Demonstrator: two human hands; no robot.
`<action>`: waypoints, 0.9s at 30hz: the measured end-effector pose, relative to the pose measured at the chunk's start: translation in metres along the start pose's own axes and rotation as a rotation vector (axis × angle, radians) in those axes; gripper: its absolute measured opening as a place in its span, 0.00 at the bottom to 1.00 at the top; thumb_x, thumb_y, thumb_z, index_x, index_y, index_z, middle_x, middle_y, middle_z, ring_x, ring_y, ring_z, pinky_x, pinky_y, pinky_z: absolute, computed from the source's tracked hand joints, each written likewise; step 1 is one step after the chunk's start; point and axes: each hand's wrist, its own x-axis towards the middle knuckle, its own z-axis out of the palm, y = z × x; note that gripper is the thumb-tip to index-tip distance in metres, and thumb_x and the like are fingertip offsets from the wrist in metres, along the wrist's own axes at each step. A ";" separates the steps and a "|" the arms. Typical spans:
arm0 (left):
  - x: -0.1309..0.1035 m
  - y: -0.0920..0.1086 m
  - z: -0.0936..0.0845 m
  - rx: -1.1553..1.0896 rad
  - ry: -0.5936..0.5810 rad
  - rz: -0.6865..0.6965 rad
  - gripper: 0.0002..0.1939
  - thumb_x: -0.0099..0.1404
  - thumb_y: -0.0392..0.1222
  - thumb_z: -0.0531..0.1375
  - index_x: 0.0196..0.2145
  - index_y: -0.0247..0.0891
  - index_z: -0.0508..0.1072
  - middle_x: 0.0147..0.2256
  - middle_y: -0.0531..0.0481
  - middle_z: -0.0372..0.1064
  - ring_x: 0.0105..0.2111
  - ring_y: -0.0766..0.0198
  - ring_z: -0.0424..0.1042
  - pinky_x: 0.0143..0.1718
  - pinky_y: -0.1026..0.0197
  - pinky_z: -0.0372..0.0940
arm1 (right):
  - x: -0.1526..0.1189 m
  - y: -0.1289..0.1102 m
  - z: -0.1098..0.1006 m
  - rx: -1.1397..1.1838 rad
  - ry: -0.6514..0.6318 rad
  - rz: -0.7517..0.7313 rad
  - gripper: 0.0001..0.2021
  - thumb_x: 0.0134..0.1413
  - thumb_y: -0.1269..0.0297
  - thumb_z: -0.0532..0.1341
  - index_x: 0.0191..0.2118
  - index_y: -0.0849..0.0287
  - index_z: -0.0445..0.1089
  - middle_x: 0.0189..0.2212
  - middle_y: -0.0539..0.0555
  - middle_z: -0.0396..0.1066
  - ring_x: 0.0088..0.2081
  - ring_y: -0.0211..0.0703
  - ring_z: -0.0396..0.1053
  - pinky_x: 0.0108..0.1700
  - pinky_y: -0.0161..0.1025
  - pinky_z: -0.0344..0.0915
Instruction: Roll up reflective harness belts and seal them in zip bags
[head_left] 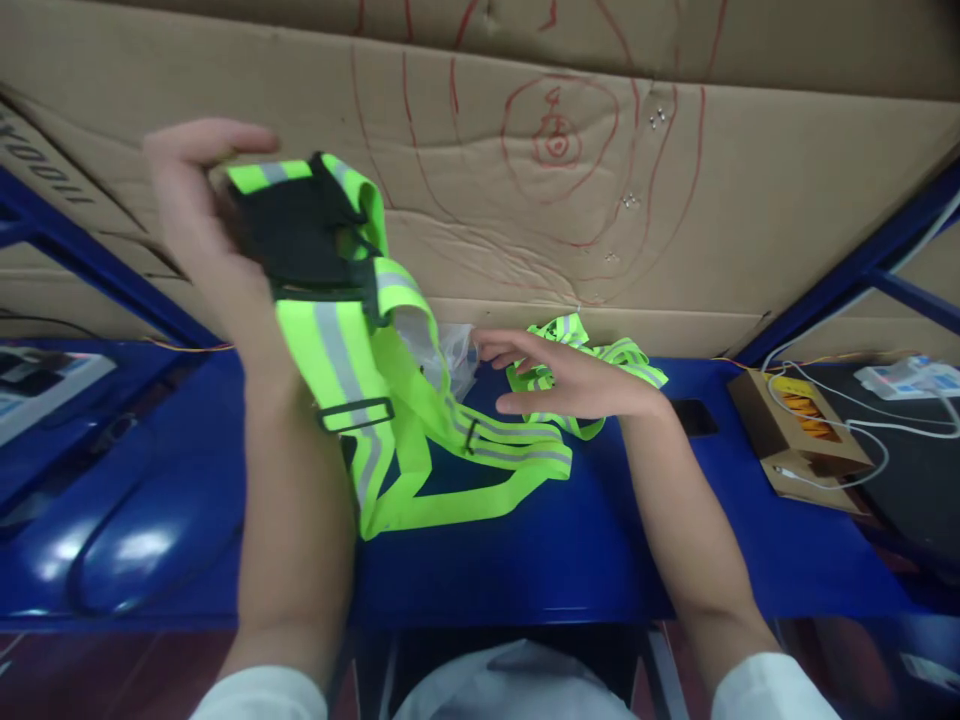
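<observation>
At the upper left my left hand (202, 220) is raised and closed round the black patch of a reflective vest (330, 345), made of neon yellow-green straps with grey stripes and black buckles. The vest's straps hang down and trail onto the blue table (495, 560). My right hand (562, 375) holds nothing, its fingers apart and pointing left. Just behind it lies a second bunch of neon reflective straps (630, 355). A crumpled clear plastic bag (457, 365) sits near my right fingertips, partly hidden by the vest. The left fingers are blurred.
A cardboard panel (450, 130) with red marker rings stands behind the table. At the right are an open cardboard box (795, 440) and a white cable (885, 425). A white device (52, 390) lies at the far left. Blue frame posts (847, 270) slant at both sides.
</observation>
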 end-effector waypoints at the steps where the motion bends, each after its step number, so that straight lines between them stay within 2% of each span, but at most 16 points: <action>1: -0.001 0.007 0.006 0.055 0.076 0.112 0.20 0.59 0.54 0.72 0.41 0.36 0.77 0.35 0.54 0.66 0.43 0.65 0.69 0.46 0.62 0.67 | -0.001 -0.003 0.000 -0.006 0.021 -0.005 0.33 0.57 0.59 0.69 0.67 0.50 0.63 0.59 0.56 0.71 0.59 0.48 0.70 0.64 0.50 0.66; 3: -0.007 0.020 0.015 0.132 0.025 0.128 0.21 0.61 0.53 0.72 0.46 0.38 0.78 0.38 0.53 0.67 0.44 0.65 0.69 0.48 0.61 0.66 | -0.002 -0.009 0.002 -0.011 0.085 -0.010 0.31 0.61 0.58 0.67 0.68 0.48 0.61 0.61 0.56 0.70 0.61 0.48 0.69 0.65 0.52 0.65; 6: -0.019 0.033 0.024 0.156 -0.175 0.076 0.27 0.61 0.51 0.73 0.53 0.41 0.73 0.44 0.55 0.69 0.41 0.68 0.72 0.41 0.62 0.67 | 0.001 -0.015 0.009 0.003 0.235 -0.006 0.30 0.64 0.55 0.65 0.68 0.46 0.59 0.65 0.54 0.65 0.64 0.48 0.66 0.66 0.53 0.64; 8: -0.027 0.039 0.027 0.190 -0.258 0.045 0.27 0.62 0.51 0.72 0.55 0.42 0.70 0.46 0.54 0.69 0.43 0.67 0.74 0.40 0.61 0.68 | 0.006 -0.015 0.015 0.029 0.316 -0.004 0.31 0.64 0.53 0.65 0.69 0.46 0.58 0.66 0.54 0.64 0.67 0.48 0.62 0.68 0.51 0.63; 13: -0.036 0.055 0.036 0.242 -0.413 0.017 0.26 0.66 0.49 0.68 0.57 0.45 0.67 0.49 0.49 0.72 0.49 0.58 0.75 0.47 0.54 0.69 | 0.016 -0.009 0.026 0.139 0.387 0.009 0.31 0.60 0.50 0.68 0.66 0.47 0.62 0.66 0.53 0.65 0.70 0.48 0.59 0.70 0.51 0.60; 16: -0.037 0.065 0.040 0.283 -0.474 0.029 0.23 0.65 0.43 0.66 0.56 0.45 0.68 0.49 0.49 0.75 0.48 0.58 0.76 0.49 0.54 0.70 | 0.020 -0.005 0.028 0.219 0.398 0.036 0.26 0.57 0.50 0.69 0.59 0.50 0.68 0.62 0.53 0.69 0.67 0.47 0.63 0.69 0.49 0.60; 20: -0.033 0.072 0.039 0.295 -0.519 0.082 0.22 0.61 0.33 0.64 0.54 0.43 0.71 0.48 0.48 0.76 0.47 0.59 0.76 0.49 0.56 0.70 | 0.020 -0.004 0.026 0.373 0.407 0.092 0.22 0.51 0.55 0.73 0.51 0.52 0.71 0.56 0.52 0.74 0.59 0.45 0.71 0.63 0.46 0.67; 23: -0.028 0.072 0.033 0.291 -0.625 0.098 0.20 0.61 0.30 0.60 0.50 0.42 0.73 0.48 0.46 0.76 0.49 0.56 0.75 0.52 0.54 0.69 | 0.017 -0.005 0.021 0.409 0.436 0.098 0.23 0.49 0.57 0.74 0.51 0.52 0.72 0.52 0.51 0.75 0.55 0.44 0.73 0.61 0.45 0.68; 27: -0.024 0.071 0.025 0.250 -0.815 0.056 0.22 0.62 0.28 0.55 0.51 0.44 0.74 0.50 0.45 0.74 0.53 0.56 0.74 0.55 0.52 0.69 | 0.012 -0.006 0.010 0.371 0.469 0.114 0.22 0.53 0.57 0.72 0.53 0.52 0.73 0.45 0.50 0.78 0.50 0.44 0.75 0.61 0.46 0.68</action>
